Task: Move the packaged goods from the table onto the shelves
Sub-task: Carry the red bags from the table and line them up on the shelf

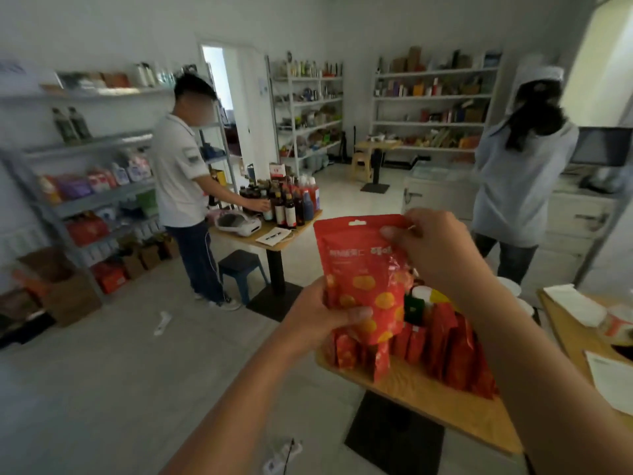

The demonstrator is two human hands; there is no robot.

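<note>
Red and printed with orange-yellow rounds, a snack pouch (363,269) is held upright in the air above the near corner of the wooden bench (428,399), lifted clear of the other packets. The left grip (322,317) is clenched round its lower left edge, thumb laid across the front and fingers behind, taking the weight from beneath. The right grip (435,245) pinches the top right corner. This keeps the soft bag flat with its printed face toward the wearer, probably to read it or square it up for carrying.

Below, a row of like red packets (452,351) stands crowded on the bench with a green-labelled item (412,308) among them, so most of the stock seems not yet shelved. The grey metal shelves (102,197) at left hold bags and bottles and are well apart from the pouch, across open floor. Which shelf is meant I cannot tell. A person in a pale shirt (178,173) stands near those shelves, beside a second bench (274,240) of dark bottles (284,204), so the walk over would likely have to pass around them.
</note>
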